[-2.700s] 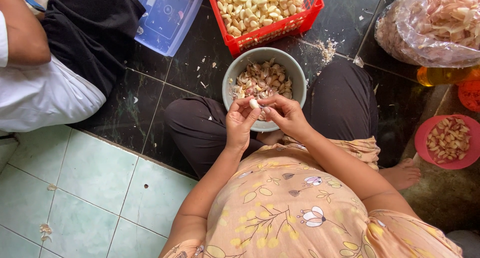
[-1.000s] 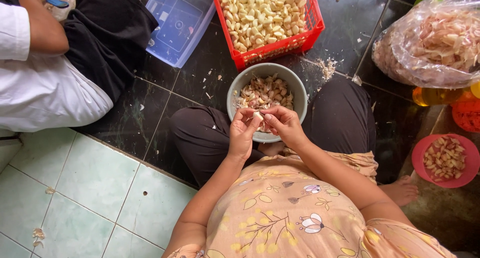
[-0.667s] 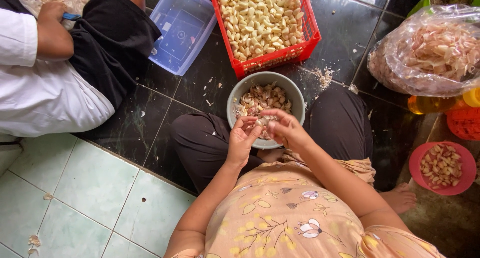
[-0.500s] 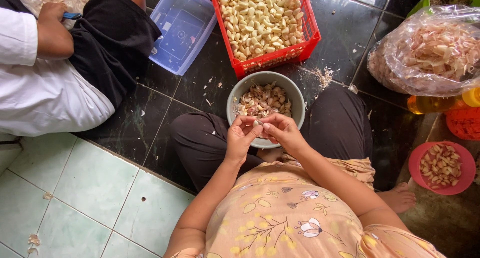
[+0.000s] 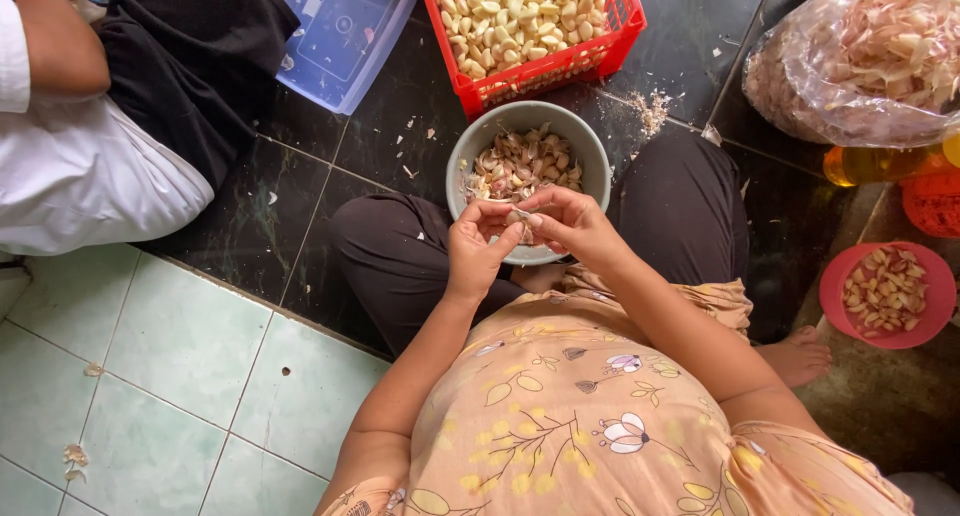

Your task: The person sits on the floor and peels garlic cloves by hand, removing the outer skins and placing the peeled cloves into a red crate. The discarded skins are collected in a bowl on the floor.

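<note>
I sit cross-legged on a tiled floor. My left hand point(image 5: 478, 248) and my right hand point(image 5: 567, 224) meet over the near rim of a grey bowl point(image 5: 592, 149) and pinch one small garlic clove point(image 5: 519, 217) between their fingertips. The bowl rests between my knees and holds unpeeled garlic cloves with loose skins. A red plastic basket point(image 5: 560, 68) full of peeled cloves stands just beyond the bowl.
A person in a white top and black trousers point(image 5: 110, 146) sits at the left. A blue plastic box point(image 5: 340, 36) lies beyond. A clear bag of garlic skins point(image 5: 860, 61), a bottle of oil point(image 5: 880, 164) and a pink bowl of cloves point(image 5: 885, 294) stand at the right.
My hands stay together over the bowl, working the clove. The view has drifted slightly, so the basket and bowl sit a little higher in the frame.
</note>
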